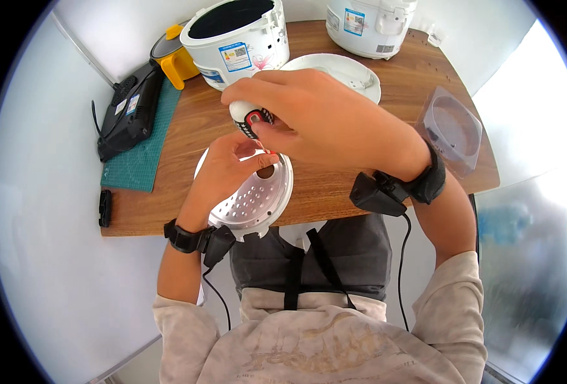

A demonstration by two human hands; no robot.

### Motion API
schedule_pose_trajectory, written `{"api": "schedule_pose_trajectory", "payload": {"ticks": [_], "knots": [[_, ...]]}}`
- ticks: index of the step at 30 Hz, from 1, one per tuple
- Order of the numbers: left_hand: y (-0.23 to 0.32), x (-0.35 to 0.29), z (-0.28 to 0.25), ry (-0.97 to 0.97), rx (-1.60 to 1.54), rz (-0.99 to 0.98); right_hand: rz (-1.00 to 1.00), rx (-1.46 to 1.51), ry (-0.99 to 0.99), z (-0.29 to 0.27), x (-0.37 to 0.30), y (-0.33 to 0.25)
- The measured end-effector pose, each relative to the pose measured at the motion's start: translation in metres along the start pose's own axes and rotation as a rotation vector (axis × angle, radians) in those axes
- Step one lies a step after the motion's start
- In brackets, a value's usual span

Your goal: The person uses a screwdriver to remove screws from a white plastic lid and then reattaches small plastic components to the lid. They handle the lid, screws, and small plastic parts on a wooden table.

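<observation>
A screwdriver (245, 116) with a white, black and red handle is gripped in my right hand (302, 115), its thin shaft pointing down. My left hand (231, 168) has its thumb and fingers pinched around the red lower end of the shaft. Under both hands lies a round silver rice-cooker lid plate (248, 201), full of small holes, with a dark round opening near the left thumb. It sits at the table's front edge, partly covered by my left hand. The exact spot where the tip meets the plate is hidden by the fingers.
White rice-cooker bodies (235, 41) (370, 29) stand at the back, with a white lid (334, 67) between them. A yellow-handled pot (178, 64) and black device (129, 112) are left, by a green mat (144, 153). A clear plastic tray (451, 131) lies right.
</observation>
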State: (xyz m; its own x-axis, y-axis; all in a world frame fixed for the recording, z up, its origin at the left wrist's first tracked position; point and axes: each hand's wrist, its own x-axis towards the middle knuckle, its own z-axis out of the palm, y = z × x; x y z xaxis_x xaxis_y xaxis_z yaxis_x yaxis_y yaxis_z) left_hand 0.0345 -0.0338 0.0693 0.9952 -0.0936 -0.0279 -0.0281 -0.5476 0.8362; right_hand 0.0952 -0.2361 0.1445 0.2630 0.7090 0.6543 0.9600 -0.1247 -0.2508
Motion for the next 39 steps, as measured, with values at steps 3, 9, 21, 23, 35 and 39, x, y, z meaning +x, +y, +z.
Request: {"api": "schedule_pose_trajectory", "payload": {"ticks": [3, 9, 21, 23, 35, 39], "knots": [[0.004, 0.001, -0.003, -0.074, 0.216, 0.058, 0.005, -0.009, 0.011, -0.003, 0.002, 0.004], [-0.009, -0.002, 0.008, -0.301, 0.450, 0.185, 0.182, -0.275, -0.119, -0.005, 0.014, -0.005], [-0.004, 0.001, 0.008, -0.390, 0.339, 0.098, 0.094, 0.044, -0.106, 0.003, 0.006, 0.001], [0.008, 0.002, 0.007, -0.437, 0.325, 0.007, 0.107, 0.075, -0.180, -0.005, 0.004, 0.004], [-0.012, 0.001, 0.011, -0.301, 0.437, 0.187, 0.195, -0.321, -0.143, 0.001, 0.025, -0.005], [-0.005, 0.001, 0.008, -0.371, 0.423, 0.186, -0.072, -0.128, 0.012, 0.015, 0.016, 0.003]]}}
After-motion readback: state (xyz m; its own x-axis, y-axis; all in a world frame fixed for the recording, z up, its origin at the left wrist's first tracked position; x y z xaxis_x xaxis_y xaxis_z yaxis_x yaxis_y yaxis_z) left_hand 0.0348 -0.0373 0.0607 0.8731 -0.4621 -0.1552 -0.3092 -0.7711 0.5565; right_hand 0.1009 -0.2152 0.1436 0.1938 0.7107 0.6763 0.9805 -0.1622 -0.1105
